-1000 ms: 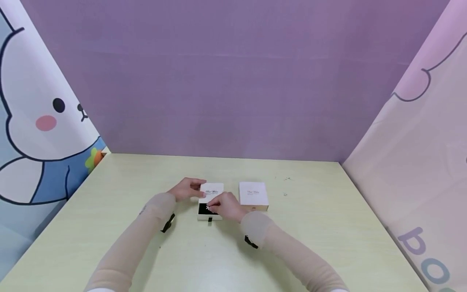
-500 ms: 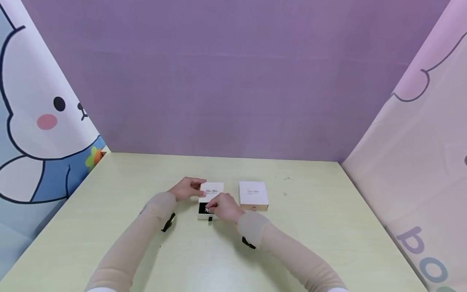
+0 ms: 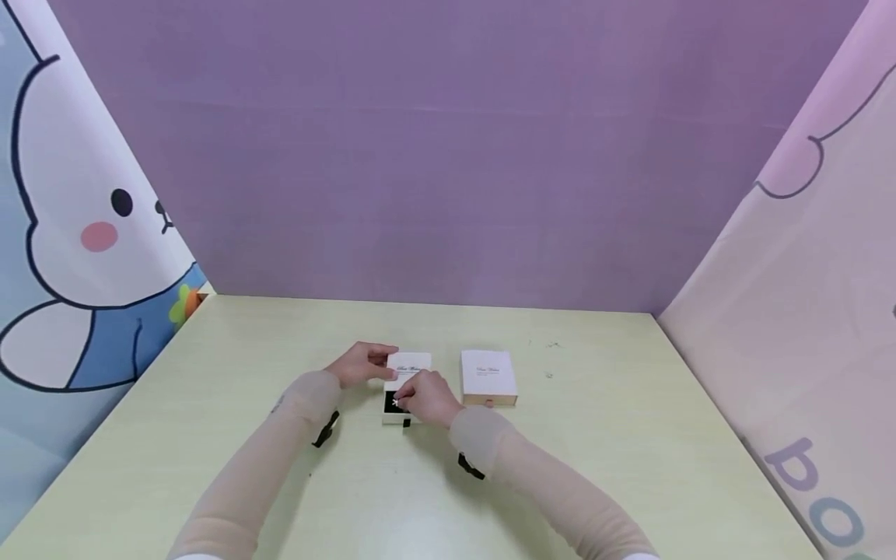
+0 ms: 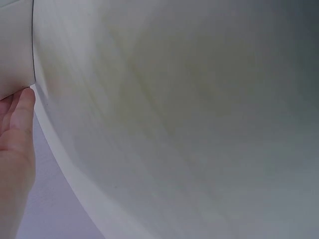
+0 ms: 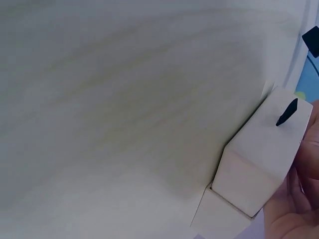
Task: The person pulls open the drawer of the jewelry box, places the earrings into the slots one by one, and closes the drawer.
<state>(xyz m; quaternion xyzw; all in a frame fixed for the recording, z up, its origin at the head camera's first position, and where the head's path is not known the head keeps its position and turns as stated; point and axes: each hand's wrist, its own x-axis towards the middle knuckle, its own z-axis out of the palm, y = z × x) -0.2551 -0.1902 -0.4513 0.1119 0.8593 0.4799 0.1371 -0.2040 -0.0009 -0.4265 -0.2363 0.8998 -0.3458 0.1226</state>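
A small white drawer box (image 3: 409, 362) with dark script on its lid lies on the table, its drawer (image 3: 396, 418) pulled out toward me. The drawer has a black lining and a black pull tab, which also shows on the drawer front (image 5: 271, 129) in the right wrist view. My left hand (image 3: 360, 364) grips the box sleeve from the left side, thumb in front and fingers behind. My right hand (image 3: 430, 398) is over the drawer, its fingertips pinching a tiny white star-shaped piece (image 3: 395, 402) close over the black lining. The hand hides the drawer's right part.
A second white box (image 3: 488, 373) with similar script and a tan front stands to the right, close to my right hand. Tiny thin bits (image 3: 549, 375) lie farther right on the pale table (image 3: 336, 498). A purple panel (image 3: 448, 155) rises at the back.
My right hand has shifted slightly left over the drawer, with the star-shaped piece at its fingertips. My left hand keeps its grip on the box.
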